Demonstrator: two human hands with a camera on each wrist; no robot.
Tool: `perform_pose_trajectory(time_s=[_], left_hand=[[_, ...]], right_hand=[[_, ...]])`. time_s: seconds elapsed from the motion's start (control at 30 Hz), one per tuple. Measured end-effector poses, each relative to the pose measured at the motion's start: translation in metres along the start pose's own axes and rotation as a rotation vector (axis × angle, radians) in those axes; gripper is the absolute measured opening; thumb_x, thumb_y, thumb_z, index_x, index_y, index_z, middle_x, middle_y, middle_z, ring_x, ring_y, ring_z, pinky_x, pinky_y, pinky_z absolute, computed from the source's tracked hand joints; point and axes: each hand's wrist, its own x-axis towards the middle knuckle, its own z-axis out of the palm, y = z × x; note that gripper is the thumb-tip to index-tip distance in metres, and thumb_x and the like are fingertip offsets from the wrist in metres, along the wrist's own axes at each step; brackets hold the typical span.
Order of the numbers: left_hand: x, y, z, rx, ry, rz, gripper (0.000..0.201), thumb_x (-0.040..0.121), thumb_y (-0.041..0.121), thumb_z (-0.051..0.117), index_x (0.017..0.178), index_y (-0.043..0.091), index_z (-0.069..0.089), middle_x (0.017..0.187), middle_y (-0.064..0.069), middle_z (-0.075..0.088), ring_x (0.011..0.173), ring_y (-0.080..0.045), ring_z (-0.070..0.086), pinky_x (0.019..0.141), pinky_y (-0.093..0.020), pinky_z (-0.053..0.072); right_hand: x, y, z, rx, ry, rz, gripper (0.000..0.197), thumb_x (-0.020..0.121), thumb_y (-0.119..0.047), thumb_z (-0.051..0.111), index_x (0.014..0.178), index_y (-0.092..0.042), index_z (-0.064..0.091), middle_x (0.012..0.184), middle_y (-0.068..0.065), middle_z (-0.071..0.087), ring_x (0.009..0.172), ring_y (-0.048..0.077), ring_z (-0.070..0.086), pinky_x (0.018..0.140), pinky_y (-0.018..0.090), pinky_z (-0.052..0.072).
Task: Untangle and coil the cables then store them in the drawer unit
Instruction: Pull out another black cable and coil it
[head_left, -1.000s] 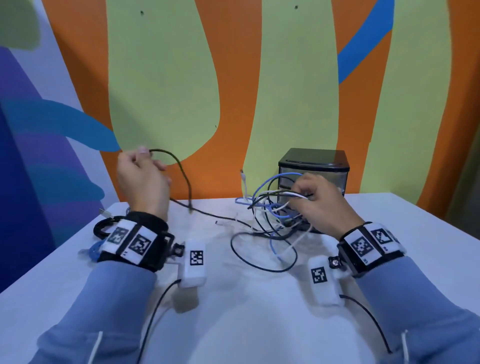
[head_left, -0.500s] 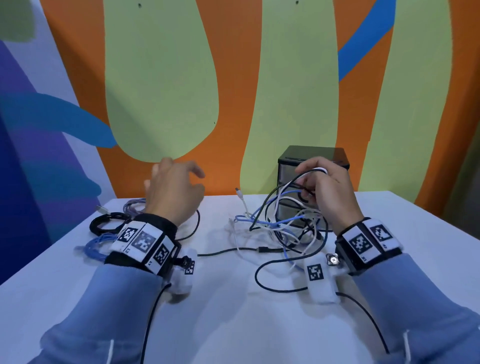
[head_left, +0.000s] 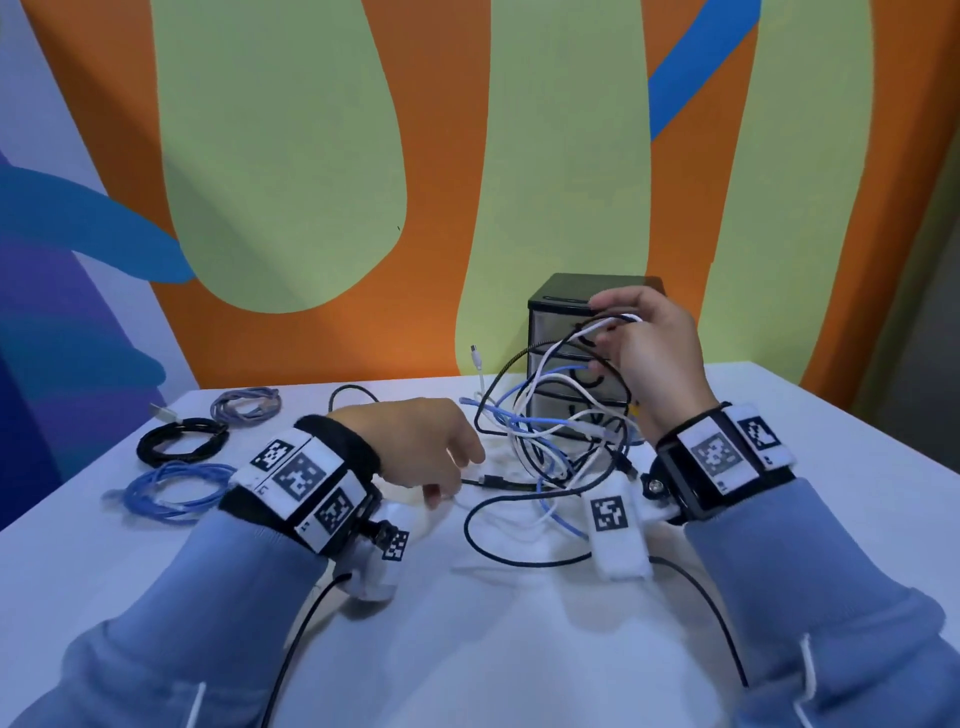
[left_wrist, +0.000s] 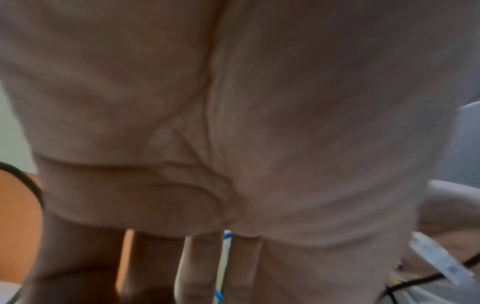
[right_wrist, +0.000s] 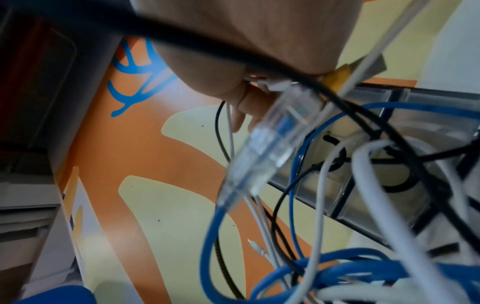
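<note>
Right hand (head_left: 644, 353) pinches tangled cables (head_left: 545, 431); left hand (head_left: 421, 447) hovers relaxed; markers unreadable.

Our sleeves (head_left: 156, 613) are light blue, with white drawcords hanging near the lower edge. Each wrist carries a black band faced with white panels of black square-code markers (head_left: 301, 475). Below each band we note a small white block (head_left: 618, 530) with its own marker and a thin black lead (head_left: 711, 618).
</note>
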Motion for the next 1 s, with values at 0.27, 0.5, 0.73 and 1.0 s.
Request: perform_pose_trajectory(time_s=[0.27,0.5,0.73,1.0], left_hand=[[0.013,0.017,0.007,0.182,-0.008,0.018,0.004,0.090,0.022,0.078,0.092,0.021,0.080,0.101,0.006,0.078,0.095,-0.017,0.069,0.083,-0.032,0.057],[0.015,0.016,0.008,0.135,0.028,0.043,0.015,0.090,0.025,0.076,0.091,0.011,0.078,0.087,-0.002,0.076,0.076,-0.023,0.065,0.063,-0.025,0.044],[0.013,0.026,0.005,0.186,-0.014,0.050,0.024,0.089,0.029,0.084,0.102,0.010,0.079,0.091,-0.004,0.079,0.073,-0.019,0.065,0.067,-0.027,0.052],[-0.003,0.018,0.002,0.029,0.191,0.135,0.020,0.084,0.029,0.076,0.079,0.010,0.076,0.070,-0.004,0.076,0.060,-0.013,0.065,0.056,-0.025,0.050]], right_hand=[[-0.005,-0.009,-0.006,0.020,-0.147,-0.130,0.066,0.076,0.028,0.040,0.103,-0.021,0.074,0.098,0.001,0.072,0.083,0.007,0.063,0.055,0.022,0.041],[-0.023,-0.024,-0.003,-0.178,-0.507,-0.384,0.061,0.081,0.011,0.070,0.126,-0.031,0.072,0.122,-0.006,0.073,0.122,0.010,0.062,0.094,0.021,0.049],[-0.029,-0.007,0.025,-0.497,-0.598,-0.720,0.031,0.091,0.005,0.068,0.098,-0.021,0.083,0.103,-0.008,0.075,0.104,0.013,0.068,0.093,0.038,0.054],[-0.017,0.001,0.015,-0.942,-0.788,-0.335,0.029,0.082,-0.045,0.061,0.107,-0.047,0.078,0.126,-0.026,0.067,0.118,0.008,0.064,0.105,0.049,0.049]])
